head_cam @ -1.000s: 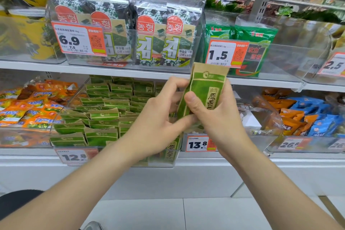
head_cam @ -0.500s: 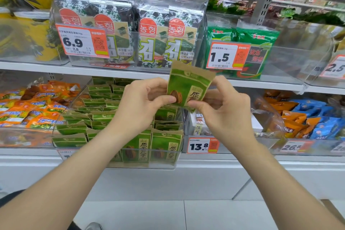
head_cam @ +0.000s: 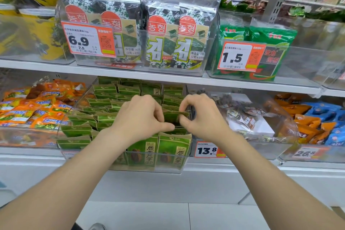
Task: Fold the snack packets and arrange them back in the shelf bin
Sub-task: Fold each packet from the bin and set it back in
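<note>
Head view, shop shelving seen from the front. Item: green snack packet [head_cam: 174,116], held low inside the clear shelf bin [head_cam: 168,169] on the lower shelf, near the bin's right side, behind the two upright front packets [head_cam: 158,152]. Left hand [head_cam: 139,117]: fingers curled, thumb and fingertips pinching the packet's left edge. Right hand [head_cam: 203,115]: fingers curled, pinching the packet's right edge; the two hands nearly touch at the thumbs. Both forearms reach in from the bottom corners of the frame. Bin contents: rows of matching green packets [head_cam: 104,102], most lying tilted with kraft-brown tops showing, filling the left and rear of the bin. Bin to the left: orange snack packets [head_cam: 37,108], loosely heaped. Bin to the right: brown packets in a clear bag [head_cam: 240,115], with a price tag reading 13.8 [head_cam: 207,150] on its front. Further right: orange and blue packets [head_cam: 321,121], tag partly readable as 26.8 [head_cam: 306,153]. Upper shelf: seaweed multipacks [head_cam: 141,31] in clear wrap, standing upright in a clear bin, tagged 6.9 [head_cam: 86,40]; beside them on the right, green seaweed packets [head_cam: 268,46] tagged 1.5 [head_cam: 239,56]; yellow packaging at far left, blurred. Background: further shelves, out of focus. Below: pale floor tiles [head_cam: 168,216].
</note>
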`<state>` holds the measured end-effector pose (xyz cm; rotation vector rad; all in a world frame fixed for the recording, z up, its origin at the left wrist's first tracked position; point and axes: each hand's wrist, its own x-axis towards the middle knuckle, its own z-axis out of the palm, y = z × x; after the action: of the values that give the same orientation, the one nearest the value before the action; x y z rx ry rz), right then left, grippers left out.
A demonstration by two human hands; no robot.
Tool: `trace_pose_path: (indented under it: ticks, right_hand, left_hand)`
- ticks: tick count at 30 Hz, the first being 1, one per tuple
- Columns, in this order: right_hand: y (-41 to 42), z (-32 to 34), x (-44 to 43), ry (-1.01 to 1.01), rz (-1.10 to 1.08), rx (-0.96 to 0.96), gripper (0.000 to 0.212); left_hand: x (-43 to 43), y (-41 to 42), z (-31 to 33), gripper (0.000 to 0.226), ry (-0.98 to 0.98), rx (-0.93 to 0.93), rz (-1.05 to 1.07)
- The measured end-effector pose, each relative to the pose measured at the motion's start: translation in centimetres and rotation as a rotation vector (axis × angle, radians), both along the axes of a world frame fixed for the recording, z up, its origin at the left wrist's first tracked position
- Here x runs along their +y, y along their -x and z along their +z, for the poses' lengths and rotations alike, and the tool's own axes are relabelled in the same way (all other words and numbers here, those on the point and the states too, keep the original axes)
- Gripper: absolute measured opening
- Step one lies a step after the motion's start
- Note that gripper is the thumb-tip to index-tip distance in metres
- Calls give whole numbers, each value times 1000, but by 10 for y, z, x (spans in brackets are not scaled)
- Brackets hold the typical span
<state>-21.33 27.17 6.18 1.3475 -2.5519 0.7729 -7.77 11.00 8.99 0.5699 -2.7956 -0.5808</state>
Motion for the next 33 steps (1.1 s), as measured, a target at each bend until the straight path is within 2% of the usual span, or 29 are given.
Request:
trace_pose_path:
  ticks: [3,6,8,10,12,16,17,20,22,24,27,28,30,33]
  right_hand:
    - [5,5,-6,-182,119,64,36]
    - [11,14,-6,-243,204,-42,42]
    - [14,19,-7,-335,226,-94,57]
    - [15,20,-9,-416,223,-69,74]
    - [15,19,-13,-426,196,-12,79]
    - [7,11,-27,-444,62,396,56]
    - [6,9,-30,-454,31,414,52]
    - [8,6,-33,-590,39,338,42]
    - [9,6,-37,-666,64,366,31]
    - [8,6,-42,-692,59,392,25]
    - [11,4,-47,-668,16,280,40]
    - [14,4,-48,-642,0,239,47]
    - [20,6,-50,-614,-22,200,51]
    - [19,14,-54,-645,-56,192,45]
  left_hand:
    - [2,2,0,31,63,-36,-14]
    - [2,4,0,34,78,-99,-49]
    - [1,6,-1,36,64,-116,-38]
    - [3,8,-3,38,73,-128,-22]
    - [5,11,-5,41,103,-135,-5]
    - [5,10,-12,25,99,-30,13]
    - [3,9,-12,21,78,20,8]
    - [2,1,-8,30,-10,102,-106]
    - [2,-4,-8,37,-11,49,-221]
    - [3,-5,-11,54,81,-90,-323]
    - [2,-8,-14,81,198,-295,-444]
    - [3,-9,-15,78,237,-324,-459]
    - [6,-8,-18,56,328,-294,-434]
    - [7,-1,-23,26,335,-172,-344]
